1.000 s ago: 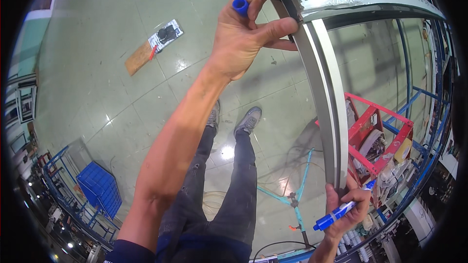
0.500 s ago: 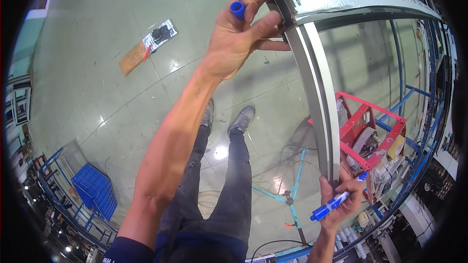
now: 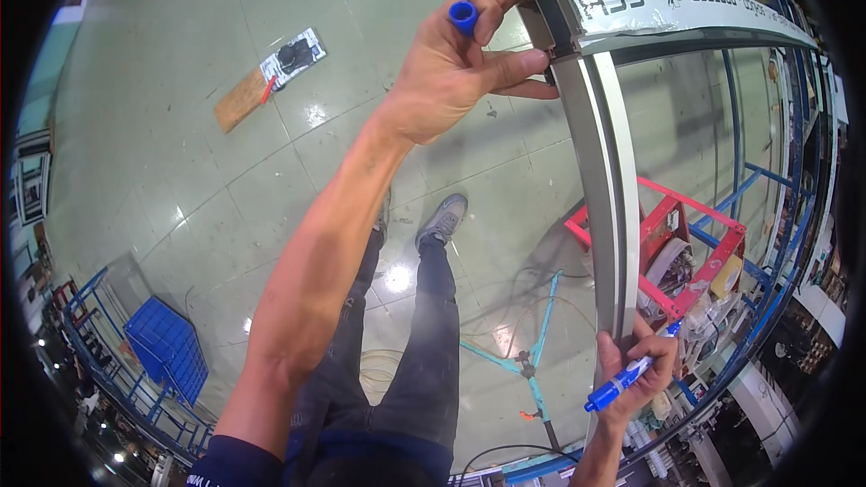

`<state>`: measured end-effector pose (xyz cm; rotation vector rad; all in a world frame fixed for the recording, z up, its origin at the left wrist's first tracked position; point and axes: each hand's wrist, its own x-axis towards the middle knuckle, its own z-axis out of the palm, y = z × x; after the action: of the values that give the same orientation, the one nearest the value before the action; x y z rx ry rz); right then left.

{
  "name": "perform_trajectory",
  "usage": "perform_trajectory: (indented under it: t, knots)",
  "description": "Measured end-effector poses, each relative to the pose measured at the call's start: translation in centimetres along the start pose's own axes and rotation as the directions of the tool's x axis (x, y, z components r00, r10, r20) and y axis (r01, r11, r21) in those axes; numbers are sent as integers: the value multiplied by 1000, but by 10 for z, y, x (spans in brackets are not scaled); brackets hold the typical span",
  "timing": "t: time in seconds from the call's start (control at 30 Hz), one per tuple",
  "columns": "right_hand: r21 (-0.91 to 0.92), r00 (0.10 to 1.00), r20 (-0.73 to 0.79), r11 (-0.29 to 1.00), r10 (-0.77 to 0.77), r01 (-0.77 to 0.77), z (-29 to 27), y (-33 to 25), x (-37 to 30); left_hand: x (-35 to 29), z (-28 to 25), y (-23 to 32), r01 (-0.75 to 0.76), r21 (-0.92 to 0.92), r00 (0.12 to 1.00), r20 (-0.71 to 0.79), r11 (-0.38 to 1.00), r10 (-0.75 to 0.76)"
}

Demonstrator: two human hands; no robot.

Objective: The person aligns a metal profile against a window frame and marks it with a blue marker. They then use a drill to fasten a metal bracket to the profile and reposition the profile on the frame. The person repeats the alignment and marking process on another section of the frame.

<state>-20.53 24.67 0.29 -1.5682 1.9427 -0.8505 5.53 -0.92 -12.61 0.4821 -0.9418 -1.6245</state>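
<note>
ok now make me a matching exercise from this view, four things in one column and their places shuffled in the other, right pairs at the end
Things:
1. hollow blue plastic cap
2. blue-and-white marker pen
3. blue plastic mesh crate
4. red open metal frame

Places:
a. toward the lower left of the picture
b. in the right hand
c. partly behind the long grey metal profile
d. held by the fingers of the left hand

Right pairs: 1-d, 2-b, 3-a, 4-c
</note>
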Motion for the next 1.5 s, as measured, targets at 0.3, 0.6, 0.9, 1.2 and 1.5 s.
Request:
perform_trajectory:
  t: [0.3,0.6,0.9,1.2,1.5]
  knots:
    - [23,999,24,999,23,-23,-2,1,2,3,4,0,-9,-21,998,-69,1000,8]
    - [71,996,54,995,70,-74,-4,1,1,6,2,0,-13,-21,998,-63,1000,12]
    - [96,996,47,992,77,-81,0,-2,6,6,-1,-1,12,-30,998,-67,999,-14]
    - [86,993,39,989,113,-116,-4,0,5,8,10,-1,48,-40,978,-201,998,-55]
    - [110,993,45,988,107,-112,-10,0,13,9,27,3,29,-12,962,-273,1000,-31]
